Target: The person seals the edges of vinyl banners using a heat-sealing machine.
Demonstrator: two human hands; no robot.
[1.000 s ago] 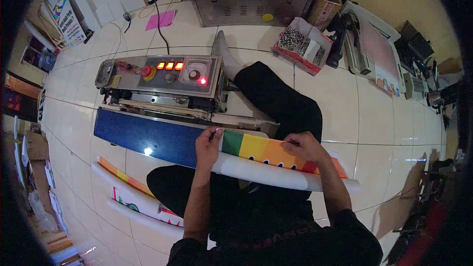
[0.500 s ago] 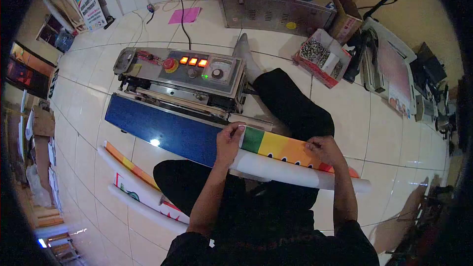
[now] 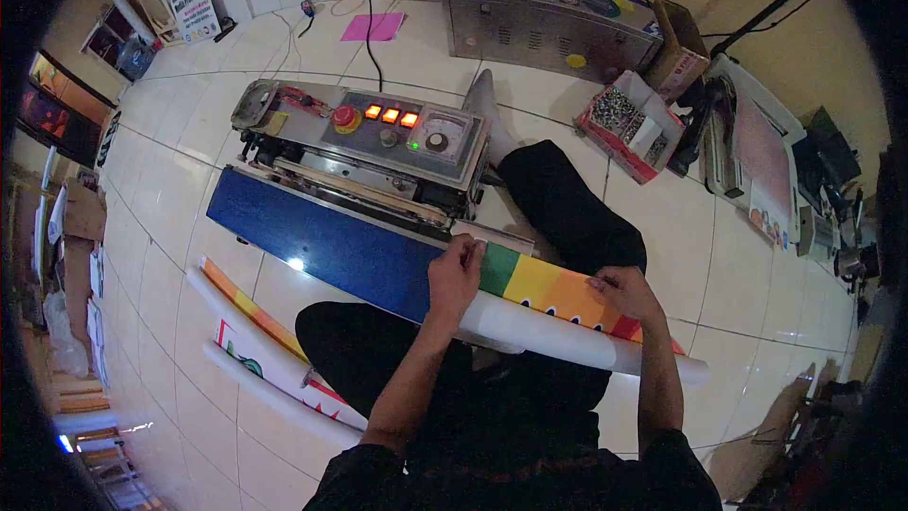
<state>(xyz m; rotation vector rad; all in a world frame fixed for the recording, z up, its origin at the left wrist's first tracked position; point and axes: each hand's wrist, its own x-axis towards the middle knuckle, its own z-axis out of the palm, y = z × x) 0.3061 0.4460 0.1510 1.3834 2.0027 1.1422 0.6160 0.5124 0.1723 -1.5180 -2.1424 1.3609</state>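
Observation:
A partly rolled printed sheet (image 3: 558, 293), green, yellow, orange and red, lies across my lap with its long white roll (image 3: 558, 339) on the near side. My left hand (image 3: 456, 282) is closed in a pinch on the sheet's upper left corner, beside the blue belt. My right hand (image 3: 626, 293) pinches the sheet's upper edge farther right, near the red part. Just ahead and to the left stands a band sealer (image 3: 378, 137) with lit orange switches, a red button and a dial. Its long blue belt (image 3: 322, 246) reaches to my left hand.
More rolled printed sheets (image 3: 274, 360) lie on the tiled floor at left. A second metal machine (image 3: 549, 24) stands against the wall. To the right are a box of small metal parts (image 3: 632, 123) and a printer (image 3: 752, 142). A black cable (image 3: 372, 38) runs to the sealer.
The camera view has shifted slightly, so the sealer appears a little farther right. My right hand appears slightly closer to my left. Both still hold the sheet.

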